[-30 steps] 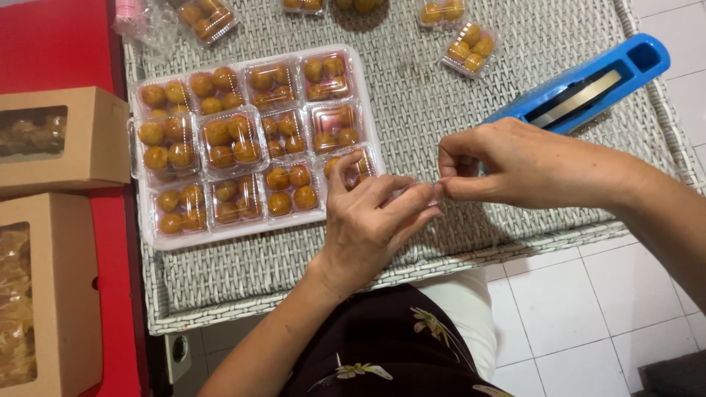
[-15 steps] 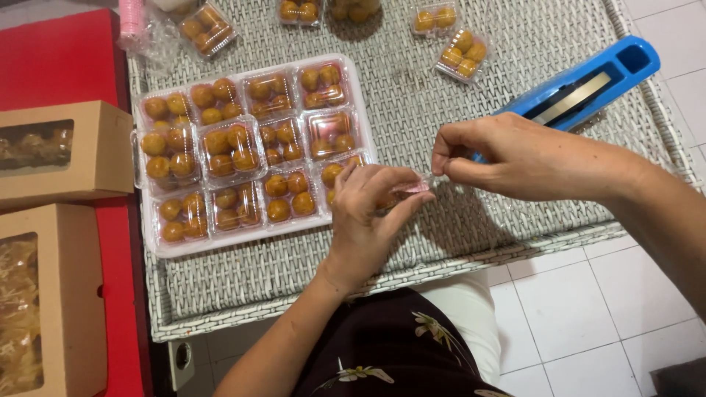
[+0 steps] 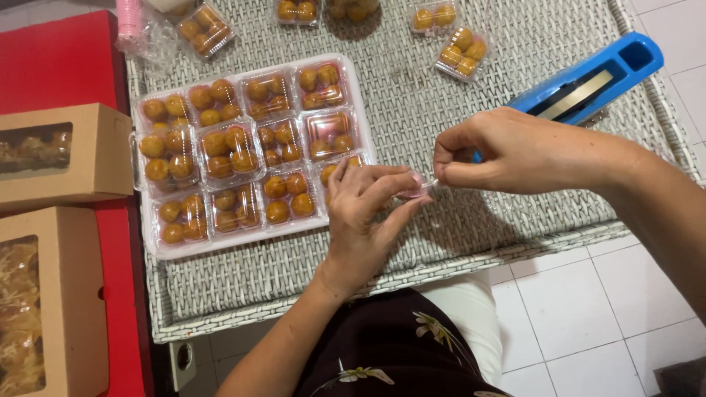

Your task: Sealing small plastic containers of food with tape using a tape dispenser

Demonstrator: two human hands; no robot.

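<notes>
The two hands have hardly moved since the picture before. They stay close together over the bench, and the little pink thing between them has stayed where it was.

From the head camera, looking down: the left hand (image 3: 364, 213) comes up from below, palm down, with its fingers bent. The right hand (image 3: 507, 151) comes in from the right side. Both pinch a small pink wrap (image 3: 418, 185) that sits right between them, just to the right of the tray (image 3: 243, 235). The wrap lies sideways, from one hand to the other. Both hands are touching it, so neither is nearer.

The left grip is closed, finger and thumb tips tight on the left end of the wrap. The right grip is closed too, thumb and first finger nipped on the right end. The wrap is too small to say what it is.

The tray sits on the woven bench (image 3: 441, 242), full of clear packs of round golden balls. A blue sealer (image 3: 588, 77) lies behind the right hand. Two brown boxes (image 3: 55, 220) sit on the left, on something red.
</notes>
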